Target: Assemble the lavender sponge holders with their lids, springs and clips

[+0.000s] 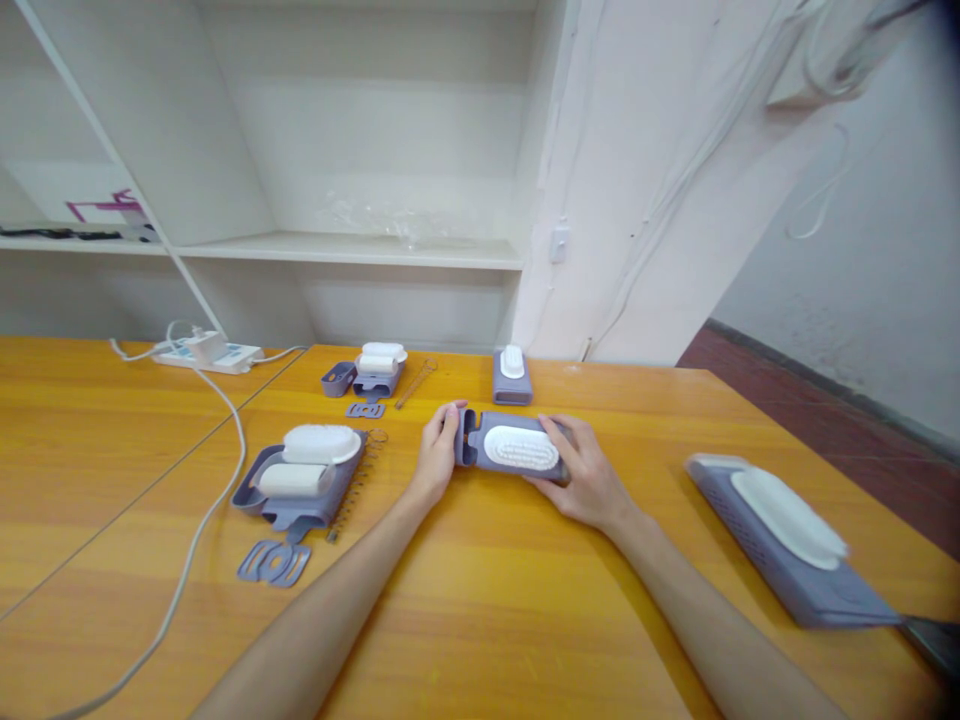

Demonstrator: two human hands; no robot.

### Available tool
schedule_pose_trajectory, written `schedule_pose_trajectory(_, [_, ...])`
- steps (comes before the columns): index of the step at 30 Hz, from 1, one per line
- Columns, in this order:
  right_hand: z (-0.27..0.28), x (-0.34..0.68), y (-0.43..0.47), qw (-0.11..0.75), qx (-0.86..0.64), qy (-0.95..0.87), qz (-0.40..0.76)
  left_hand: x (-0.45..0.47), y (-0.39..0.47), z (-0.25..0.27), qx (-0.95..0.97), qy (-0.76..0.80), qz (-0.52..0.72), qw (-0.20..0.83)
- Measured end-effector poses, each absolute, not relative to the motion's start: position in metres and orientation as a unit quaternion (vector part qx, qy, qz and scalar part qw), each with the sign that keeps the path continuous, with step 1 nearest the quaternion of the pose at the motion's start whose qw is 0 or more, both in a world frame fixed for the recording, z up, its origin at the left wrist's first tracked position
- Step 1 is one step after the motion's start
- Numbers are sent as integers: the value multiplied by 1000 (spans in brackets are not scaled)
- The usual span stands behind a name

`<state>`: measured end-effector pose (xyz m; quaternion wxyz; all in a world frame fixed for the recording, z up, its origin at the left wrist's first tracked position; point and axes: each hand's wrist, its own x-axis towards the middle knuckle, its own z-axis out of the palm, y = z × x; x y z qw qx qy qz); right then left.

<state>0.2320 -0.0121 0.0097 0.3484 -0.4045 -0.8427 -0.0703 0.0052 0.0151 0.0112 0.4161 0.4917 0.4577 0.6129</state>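
Above the middle of the table, my right hand (591,478) grips the right end of a purple-grey plastic case (504,420). A white oval brush (525,450) sits on the face of the case. My left hand (435,452) is closed on a matching end cap (463,452) at the case's left end. A narrow gap shows between cap and case, and I cannot tell whether they touch. Left of my hands lies a disassembled set: a purple-grey case (341,492), a white roller (294,480), a white brush (322,443), a spring (356,487) and a flat slotted plate (275,563).
Farther back is a similar set of parts (379,370) with another spring (416,383). Whole cases stand at the back (513,392) and lie at the right (787,545). A power strip (208,352) and a white cable (241,440) occupy the left side, below white shelves (352,248).
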Motion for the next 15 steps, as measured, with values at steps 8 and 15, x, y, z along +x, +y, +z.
schedule_pose_trajectory(8, [5, 233, -10, 342, -411, -843, -50, 8, 6, 20, 569, 501, 542, 362])
schedule_pose_trajectory(15, [8, 230, -14, 335, -408, -848, -48, 9, 5, 18, 617, 480, 541, 311])
